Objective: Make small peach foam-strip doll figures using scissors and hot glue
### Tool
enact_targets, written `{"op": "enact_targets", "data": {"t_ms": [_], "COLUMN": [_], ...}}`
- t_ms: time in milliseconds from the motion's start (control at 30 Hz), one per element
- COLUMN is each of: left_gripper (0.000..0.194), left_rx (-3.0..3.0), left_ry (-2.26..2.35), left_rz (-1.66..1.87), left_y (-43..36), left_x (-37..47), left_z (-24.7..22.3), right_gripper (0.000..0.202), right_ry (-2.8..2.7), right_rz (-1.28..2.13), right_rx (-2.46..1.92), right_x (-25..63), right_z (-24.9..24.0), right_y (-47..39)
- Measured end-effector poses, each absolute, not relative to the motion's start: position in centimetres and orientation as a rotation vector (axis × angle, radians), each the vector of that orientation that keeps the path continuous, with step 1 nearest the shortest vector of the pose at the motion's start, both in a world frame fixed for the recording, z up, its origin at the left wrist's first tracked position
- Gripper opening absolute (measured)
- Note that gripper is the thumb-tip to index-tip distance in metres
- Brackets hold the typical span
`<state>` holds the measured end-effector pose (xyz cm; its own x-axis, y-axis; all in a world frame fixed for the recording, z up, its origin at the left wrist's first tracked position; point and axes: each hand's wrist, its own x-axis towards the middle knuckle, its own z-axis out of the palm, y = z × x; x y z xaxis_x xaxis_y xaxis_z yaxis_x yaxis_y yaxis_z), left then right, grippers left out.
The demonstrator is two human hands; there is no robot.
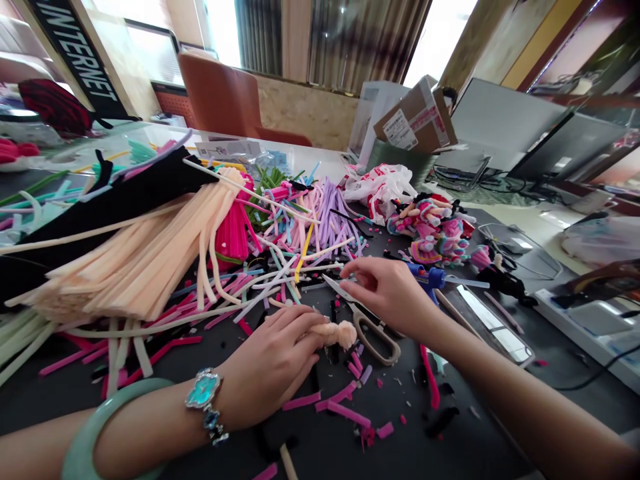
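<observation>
My left hand (273,363), wearing a turquoise watch-like bracelet, is closed around a small twisted peach pipe-cleaner piece (330,333). A fluffy knob at its right end sticks out past my fingers; the rest is hidden under the hand. My right hand (383,290) hovers over the scissors (375,333), its thumb and forefinger apart and nothing visible between them. The scissors lie with grey-beige handles toward me, blades partly open and pointing away. A blue glue gun (427,277) rests just beyond my right hand, partly covered by it.
A thick bundle of peach pipe cleaners (145,257) lies at left, with pink, lilac (335,217) and green ones behind. Small colourful pipe-cleaner dolls (435,227) are piled at right near a phone (493,323) and a power strip (595,333). Cut scraps (350,413) litter the black surface.
</observation>
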<state>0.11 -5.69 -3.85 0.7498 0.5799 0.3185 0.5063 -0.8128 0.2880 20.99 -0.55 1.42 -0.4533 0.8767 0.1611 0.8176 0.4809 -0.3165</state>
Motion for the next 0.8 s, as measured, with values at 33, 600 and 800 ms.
{"op": "enact_targets", "data": {"t_ms": [33,600,800], "left_gripper": [0.031,0.017,0.018], "left_rx": [2.754,2.595,2.645], "left_ry": [0.869,1.017,1.190], "left_rz": [0.603,0.779,0.847], "left_y": [-5.7,-5.3,-4.1], "left_x": [0.1,-0.4,-1.0], "left_z": [-3.8,-2.4,-1.4], "right_gripper": [0.017,0.019,0.017], "right_ry": [-2.428,-2.546,-2.294], "right_rz": [0.229,-0.083,-0.091], "right_rx": [-1.474,-1.463,-1.185], "right_x": [20.1,16.0,17.6], "right_z": [1.6,1.4,2.3], "right_y": [0.2,5.2,3.3]}}
